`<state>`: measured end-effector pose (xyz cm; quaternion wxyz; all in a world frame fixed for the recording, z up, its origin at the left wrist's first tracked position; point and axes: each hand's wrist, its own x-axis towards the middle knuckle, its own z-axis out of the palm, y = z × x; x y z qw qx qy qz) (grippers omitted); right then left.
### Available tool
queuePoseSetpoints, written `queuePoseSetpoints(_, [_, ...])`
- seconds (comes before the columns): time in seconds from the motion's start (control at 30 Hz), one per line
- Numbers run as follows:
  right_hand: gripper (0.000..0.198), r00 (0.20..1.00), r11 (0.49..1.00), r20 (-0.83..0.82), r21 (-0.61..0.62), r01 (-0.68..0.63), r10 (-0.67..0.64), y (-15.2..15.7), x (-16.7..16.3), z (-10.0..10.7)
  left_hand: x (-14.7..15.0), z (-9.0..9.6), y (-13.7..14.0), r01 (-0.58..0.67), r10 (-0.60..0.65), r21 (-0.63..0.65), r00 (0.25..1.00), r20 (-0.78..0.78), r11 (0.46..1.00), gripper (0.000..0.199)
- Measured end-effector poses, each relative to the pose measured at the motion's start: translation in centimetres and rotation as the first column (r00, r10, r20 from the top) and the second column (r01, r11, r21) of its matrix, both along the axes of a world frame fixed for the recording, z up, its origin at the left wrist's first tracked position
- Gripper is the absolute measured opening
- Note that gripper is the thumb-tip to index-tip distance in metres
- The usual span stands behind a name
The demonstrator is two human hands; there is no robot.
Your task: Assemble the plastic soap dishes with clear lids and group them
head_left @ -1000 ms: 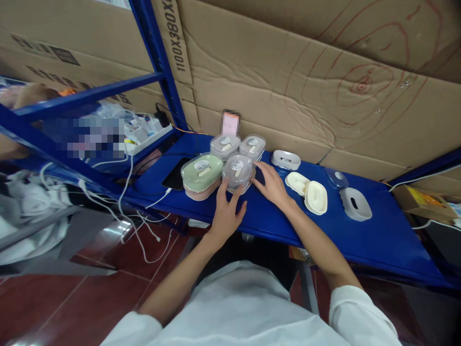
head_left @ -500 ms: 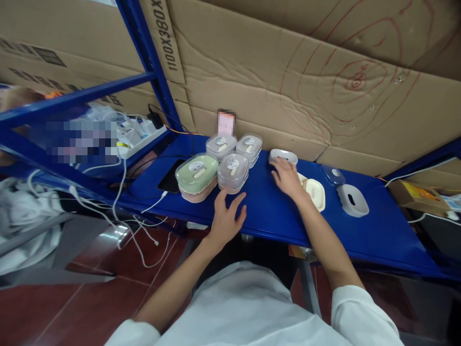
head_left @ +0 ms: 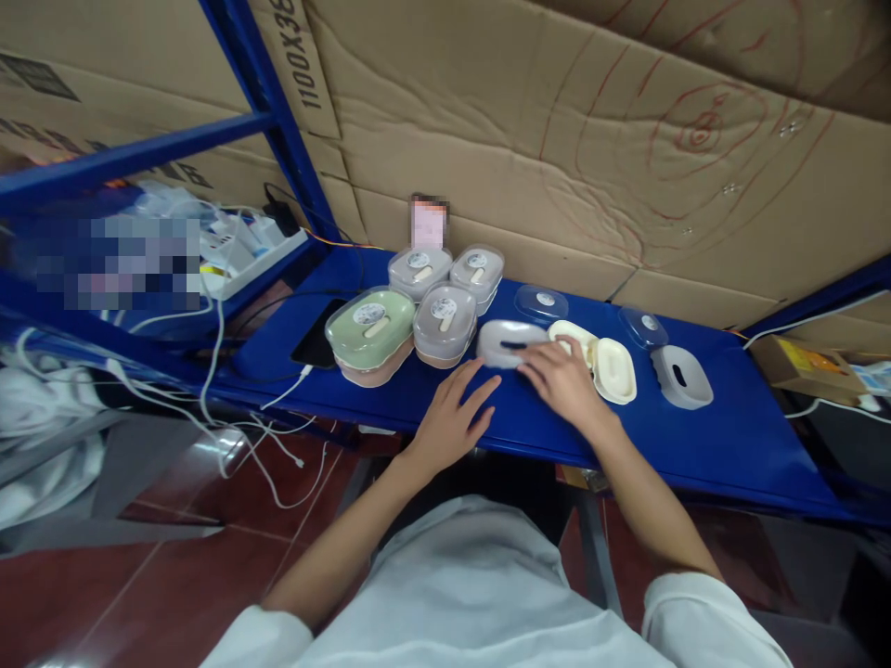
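A light grey oval box part (head_left: 493, 345) with a dark slot sits near the middle of the blue shelf. My right hand (head_left: 562, 378) has its fingers on the right end of this part, near the slot. My left hand (head_left: 452, 416) is open with fingers apart, its fingertips close to the part's left end; whether they touch it I cannot tell. Just behind my right hand lie cream oval trays (head_left: 615, 371), partly covered by the fingers. A clear lid (head_left: 541, 302) with a round sticker rests behind the grey part.
Several lidded boxes stand on the left of the blue shelf (head_left: 738, 455), among them a green-topped one (head_left: 368, 325) and a grey one (head_left: 445, 320). A black phone (head_left: 316, 343) lies beside them. To the right are another slotted grey part (head_left: 686, 378) and clear lid (head_left: 644, 327). Cardboard (head_left: 487, 148) stands behind.
My right hand has brought the slotted grey part from the back of the shelf forward and left, uncovering the clear lid. My left hand has shifted slightly right, towards the part.
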<state>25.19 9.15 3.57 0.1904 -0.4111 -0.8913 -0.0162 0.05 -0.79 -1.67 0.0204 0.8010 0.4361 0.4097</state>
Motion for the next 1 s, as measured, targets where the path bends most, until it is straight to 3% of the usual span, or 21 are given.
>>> queuePoseSetpoints(0.1, [0.038,0.991,0.991,0.007,-0.041,-0.13,0.13,-4.7,-0.9,-0.1,-0.3,0.2,0.3,0.011,-0.017,-0.062,0.995,-0.102,0.998,0.049])
queuePoseSetpoints(0.17, [0.04,0.994,0.994,-0.032,-0.011,-0.105,0.104,-6.1,-0.4,0.3,-0.5,0.2,0.5,0.038,-0.052,-0.101,0.989,-0.139,0.994,0.04])
queuePoseSetpoints(0.27, [0.047,0.976,0.977,-0.125,0.09,0.192,-0.18,-6.1,2.5,0.3,-0.7,-0.2,0.7,0.047,-0.063,-0.126,0.989,-0.132,0.991,0.033])
queuePoseSetpoints(0.37, [0.053,0.849,0.837,-0.162,0.15,0.525,-0.503,-5.9,6.5,-1.2,-0.9,-0.4,0.6,0.055,-0.069,-0.123,0.991,-0.113,0.991,0.032])
queuePoseSetpoints(0.43, [0.049,0.793,0.781,-0.145,0.142,0.609,-0.592,-6.5,8.7,-2.9,-1.0,-0.4,0.6,0.096,-0.11,-0.131,0.989,-0.098,0.987,0.032])
queuePoseSetpoints(0.5, [0.041,0.806,0.801,-0.135,0.101,0.59,-0.577,-7.8,9.8,-4.5,-1.2,-0.3,0.6,0.134,-0.143,-0.139,0.988,-0.054,0.981,0.033])
queuePoseSetpoints(0.57, [0.033,0.857,0.861,-0.141,0.053,0.506,-0.495,-9.2,9.9,-5.6,-1.3,-0.1,0.5,0.157,-0.156,-0.131,0.988,0.015,0.979,0.035])
queuePoseSetpoints(0.7, [0.029,0.936,0.953,-0.182,-0.021,0.302,-0.301,-10.8,7.9,-6.3,-1.2,0.7,0.5,0.211,-0.2,-0.108,0.974,0.102,0.972,0.036])
queuePoseSetpoints(0.83, [0.034,0.94,0.977,-0.268,-0.093,0.193,-0.211,-10.4,5.3,-5.6,-0.6,1.2,0.6,0.258,-0.251,-0.102,0.965,0.076,0.961,0.033])
queuePoseSetpoints(1.0, [0.067,0.908,0.983,-0.378,-0.103,0.152,-0.18,-9.4,3.7,-4.4,0.8,1.6,1.1,0.223,-0.219,-0.131,0.975,0.046,0.966,0.032])
